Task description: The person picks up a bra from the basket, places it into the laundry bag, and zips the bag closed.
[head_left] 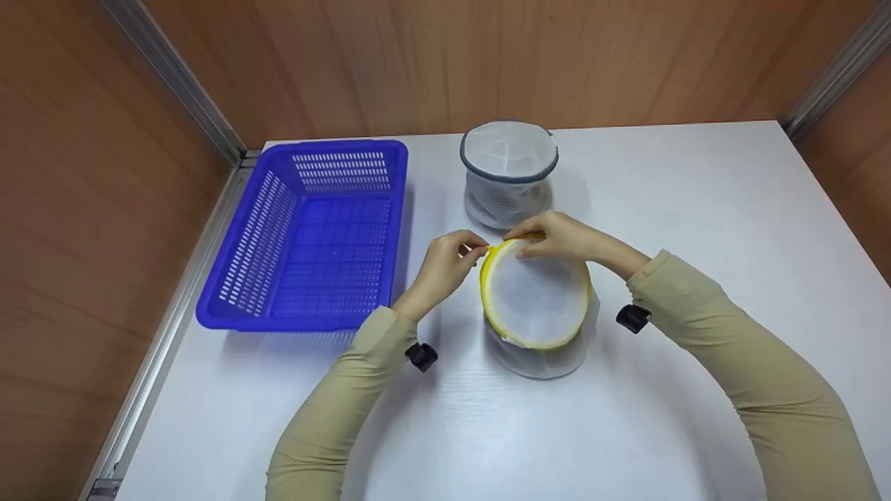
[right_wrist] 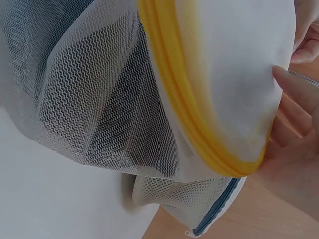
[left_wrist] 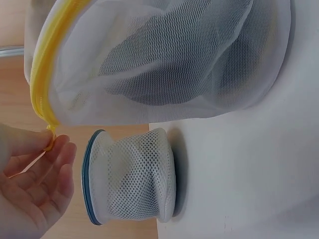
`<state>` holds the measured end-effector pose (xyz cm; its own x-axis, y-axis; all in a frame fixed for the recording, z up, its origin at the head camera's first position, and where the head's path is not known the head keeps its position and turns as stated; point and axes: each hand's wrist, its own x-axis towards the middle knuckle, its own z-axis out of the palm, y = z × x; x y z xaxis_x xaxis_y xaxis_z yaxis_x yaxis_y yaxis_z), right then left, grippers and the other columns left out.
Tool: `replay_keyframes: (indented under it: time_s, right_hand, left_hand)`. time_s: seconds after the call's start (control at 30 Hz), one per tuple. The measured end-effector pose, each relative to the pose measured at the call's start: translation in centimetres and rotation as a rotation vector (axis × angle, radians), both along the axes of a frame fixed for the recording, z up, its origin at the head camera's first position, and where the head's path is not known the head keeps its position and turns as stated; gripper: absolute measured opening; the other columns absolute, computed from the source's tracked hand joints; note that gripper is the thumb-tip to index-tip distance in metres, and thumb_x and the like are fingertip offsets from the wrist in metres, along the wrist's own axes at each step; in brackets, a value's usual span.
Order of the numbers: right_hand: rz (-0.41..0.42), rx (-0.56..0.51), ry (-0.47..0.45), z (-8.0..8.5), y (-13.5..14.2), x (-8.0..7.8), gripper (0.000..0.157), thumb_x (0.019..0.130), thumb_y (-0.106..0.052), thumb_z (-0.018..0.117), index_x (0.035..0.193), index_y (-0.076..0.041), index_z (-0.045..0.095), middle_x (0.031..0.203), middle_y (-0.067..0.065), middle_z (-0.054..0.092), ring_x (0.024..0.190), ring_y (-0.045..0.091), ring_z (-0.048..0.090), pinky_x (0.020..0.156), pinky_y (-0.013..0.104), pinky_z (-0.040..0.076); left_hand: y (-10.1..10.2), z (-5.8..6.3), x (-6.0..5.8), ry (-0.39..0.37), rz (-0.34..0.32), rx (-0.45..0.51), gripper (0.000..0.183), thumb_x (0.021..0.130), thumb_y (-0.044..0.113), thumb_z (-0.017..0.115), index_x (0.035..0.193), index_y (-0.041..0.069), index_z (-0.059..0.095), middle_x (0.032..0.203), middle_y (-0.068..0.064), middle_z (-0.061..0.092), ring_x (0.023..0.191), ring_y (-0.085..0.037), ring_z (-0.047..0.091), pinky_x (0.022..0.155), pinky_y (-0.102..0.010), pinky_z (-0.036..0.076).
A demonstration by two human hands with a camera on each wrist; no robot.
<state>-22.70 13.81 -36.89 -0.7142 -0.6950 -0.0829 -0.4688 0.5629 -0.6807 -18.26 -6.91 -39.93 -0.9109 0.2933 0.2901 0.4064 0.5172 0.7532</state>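
A round mesh laundry bag (head_left: 536, 296) with a yellow zipper rim stands on the table between both hands. My left hand (head_left: 445, 268) pinches the small yellow zipper pull (left_wrist: 50, 138) at the rim's far left between thumb and finger. At the far edge, my right hand (head_left: 560, 240) grips the bag's rim, thumb on the pale lid and fingers round the outside. Through the mesh, dark material shows inside the bag in both wrist views; its kind cannot be told. The zipper (right_wrist: 184, 107) looks closed along the stretch seen in the right wrist view.
Just behind stands a second mesh laundry bag (head_left: 508, 198) with a dark blue-grey zipper rim. A blue plastic basket (head_left: 397, 236) with slotted walls sits at the left of the white table (head_left: 696, 209). Wood-look panels (head_left: 431, 69) enclose the back and sides.
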Motion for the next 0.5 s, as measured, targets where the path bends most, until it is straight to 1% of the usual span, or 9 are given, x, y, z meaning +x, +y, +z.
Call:
replay_keyframes:
  time_s: [0.1,0.2,0.37,0.5]
  right_hand:
    - [-0.009,-0.016,0.008,-0.1,-0.07,0.03,0.028,0.079,-0.009,0.065,0.105,0.002,0.063,0.103,0.015,0.063,0.096,0.023,0.057,0.085,0.035,0.045]
    - [-0.017,-0.031,0.011,-0.24,0.0,0.1,0.023,0.079,-0.008,0.065,0.099,0.003,0.065,0.095,0.014,0.065,0.087,0.02,0.059,0.077,0.031,0.048]
    - [-0.035,-0.057,0.013,-0.51,0.41,0.39,0.02,0.079,-0.01,0.065,0.095,0.002,0.067,0.09,0.012,0.066,0.08,0.014,0.059,0.07,0.021,0.048]
    - [-0.045,-0.088,-0.026,-0.74,0.71,0.67,0.02,0.08,-0.012,0.065,0.095,0.002,0.067,0.09,0.012,0.067,0.079,0.011,0.058,0.068,0.015,0.046]
  left_hand:
    - [0.05,-0.15,-0.08,0.0,-0.033,0.006,0.008,0.083,0.004,0.059,0.086,0.0,0.065,0.082,-0.009,0.065,0.064,-0.015,0.059,0.055,-0.018,0.046]
    - [0.02,-0.32,-0.05,0.012,-0.065,0.008,0.008,0.083,0.003,0.058,0.086,-0.001,0.064,0.082,-0.009,0.064,0.065,-0.017,0.059,0.056,-0.018,0.046]
    - [-0.06,-0.68,0.22,0.065,-0.097,-0.002,0.006,0.084,0.002,0.057,0.085,-0.002,0.063,0.08,-0.009,0.064,0.066,-0.017,0.059,0.057,-0.019,0.046]
    - [-0.16,-0.88,0.66,0.121,-0.119,-0.019,0.005,0.084,0.002,0.057,0.084,-0.001,0.061,0.078,-0.009,0.063,0.067,-0.015,0.057,0.058,-0.02,0.046]
